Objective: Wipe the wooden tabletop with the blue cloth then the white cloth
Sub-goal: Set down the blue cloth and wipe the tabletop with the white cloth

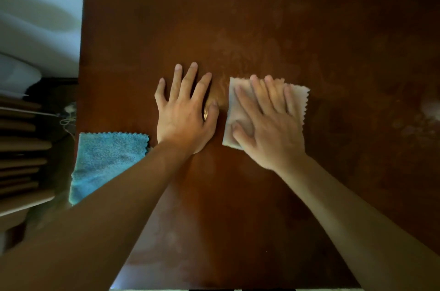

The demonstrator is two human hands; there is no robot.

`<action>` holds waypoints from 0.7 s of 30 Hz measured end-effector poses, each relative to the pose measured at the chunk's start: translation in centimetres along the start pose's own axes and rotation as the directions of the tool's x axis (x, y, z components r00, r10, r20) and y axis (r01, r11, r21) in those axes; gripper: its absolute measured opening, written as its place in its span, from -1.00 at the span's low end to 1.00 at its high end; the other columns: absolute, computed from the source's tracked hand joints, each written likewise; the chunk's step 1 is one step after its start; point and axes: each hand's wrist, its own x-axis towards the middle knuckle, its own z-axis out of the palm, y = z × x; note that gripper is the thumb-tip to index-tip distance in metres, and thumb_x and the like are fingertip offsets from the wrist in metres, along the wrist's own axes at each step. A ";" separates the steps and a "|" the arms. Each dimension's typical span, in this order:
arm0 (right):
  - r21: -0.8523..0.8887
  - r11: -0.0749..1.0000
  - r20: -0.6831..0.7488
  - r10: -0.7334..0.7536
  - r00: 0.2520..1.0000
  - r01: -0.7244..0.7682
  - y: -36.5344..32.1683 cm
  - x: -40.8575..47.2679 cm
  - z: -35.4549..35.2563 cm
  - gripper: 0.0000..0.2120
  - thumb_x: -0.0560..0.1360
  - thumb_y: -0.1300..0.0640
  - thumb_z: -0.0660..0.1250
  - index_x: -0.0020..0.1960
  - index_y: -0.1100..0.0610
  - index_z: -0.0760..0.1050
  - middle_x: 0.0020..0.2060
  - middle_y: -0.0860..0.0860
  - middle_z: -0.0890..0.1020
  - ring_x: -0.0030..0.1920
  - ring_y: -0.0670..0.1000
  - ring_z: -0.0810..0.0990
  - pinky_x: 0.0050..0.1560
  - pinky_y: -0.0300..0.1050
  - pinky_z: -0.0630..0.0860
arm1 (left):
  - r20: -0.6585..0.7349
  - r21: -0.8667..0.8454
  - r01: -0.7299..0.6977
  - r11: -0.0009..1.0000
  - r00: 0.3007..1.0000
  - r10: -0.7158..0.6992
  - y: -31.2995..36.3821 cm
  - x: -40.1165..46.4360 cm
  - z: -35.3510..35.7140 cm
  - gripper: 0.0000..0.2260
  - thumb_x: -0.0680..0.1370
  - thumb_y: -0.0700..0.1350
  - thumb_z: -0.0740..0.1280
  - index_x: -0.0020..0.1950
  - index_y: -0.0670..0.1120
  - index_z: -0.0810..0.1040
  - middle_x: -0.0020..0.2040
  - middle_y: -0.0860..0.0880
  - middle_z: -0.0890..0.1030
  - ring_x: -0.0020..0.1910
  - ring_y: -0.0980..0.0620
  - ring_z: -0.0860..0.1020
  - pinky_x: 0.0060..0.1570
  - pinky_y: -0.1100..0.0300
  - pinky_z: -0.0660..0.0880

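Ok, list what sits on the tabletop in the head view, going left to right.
blue cloth → left hand, flat on the wooden tabletop → right hand pressing the white cloth.

L hand (pixel 184 112), R hand (pixel 266 121) — seemingly flat.

White cloth (pixel 240 110) w/ zigzag edges lies flat on the dark reddish-brown wooden tabletop (pixel 262 12), approx mid-table, pinned under my right hand (pixel 269 124) (fingers straight, spread over it). Blue cloth (pixel 104 160), same zigzag trim, fuzzy weave, lies flat at the table's left edge, near corner partly hidden by my forearm. Faint pale smears show on the wood.
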 end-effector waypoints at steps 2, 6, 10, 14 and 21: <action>-0.007 1.000 0.048 0.025 0.999 -0.025 0.5 2.3 -0.4 -0.35 0.65 -0.22 -0.05 0.67 0.02 0.10 0.65 0.12 0.14 0.66 0.17 0.04 0.62 0.23 -0.03 | -0.004 -0.007 -0.002 1.000 1.000 0.002 0.1 0.0 -0.1 -0.48 0.65 0.15 0.05 0.59 0.02 0.24 0.64 -0.08 0.16 0.64 -0.12 0.00 0.54 -0.24 -0.06; -0.008 0.999 0.048 -0.038 0.998 0.038 0.4 0.6 -0.3 -0.36 0.68 -0.21 -0.06 0.68 0.05 0.04 0.66 0.12 0.09 0.66 0.19 0.01 0.61 0.26 0.01 | 0.004 -0.008 -0.001 1.000 1.000 0.001 0.1 -0.1 0.0 -0.46 0.64 0.17 0.02 0.59 0.02 0.22 0.64 -0.07 0.15 0.64 -0.12 -0.01 0.55 -0.24 -0.05; 0.045 0.996 -0.026 -0.078 0.997 0.079 -0.8 -3.3 0.2 -0.37 0.65 -0.20 0.10 0.64 0.05 0.20 0.63 0.10 0.21 0.64 0.17 0.11 0.59 0.29 0.11 | -0.013 -0.025 -0.003 1.000 1.000 0.003 0.1 -0.1 0.1 -0.48 0.64 0.16 0.05 0.58 0.01 0.25 0.63 -0.07 0.17 0.64 -0.12 0.01 0.55 -0.25 -0.04; 0.045 0.990 -0.018 -0.131 0.991 0.132 -0.2 -1.2 0.2 -0.38 0.64 -0.22 0.06 0.63 0.02 0.24 0.62 0.10 0.25 0.64 0.17 0.14 0.59 0.28 0.10 | -0.001 -0.026 0.003 1.000 1.000 -0.003 0.1 -0.1 0.0 -0.48 0.64 0.15 0.04 0.59 0.02 0.24 0.63 -0.08 0.18 0.64 -0.12 0.01 0.55 -0.24 -0.04; -0.025 0.996 0.052 -0.089 0.995 0.090 1.4 8.0 -0.4 -0.35 0.65 -0.23 -0.04 0.66 0.03 0.12 0.64 0.13 0.18 0.64 0.21 0.09 0.61 0.26 0.00 | 0.003 -0.005 -0.003 1.000 1.000 0.003 0.1 0.0 0.1 -0.49 0.65 0.13 0.02 0.59 0.02 0.25 0.63 -0.08 0.18 0.63 -0.13 0.03 0.54 -0.26 -0.01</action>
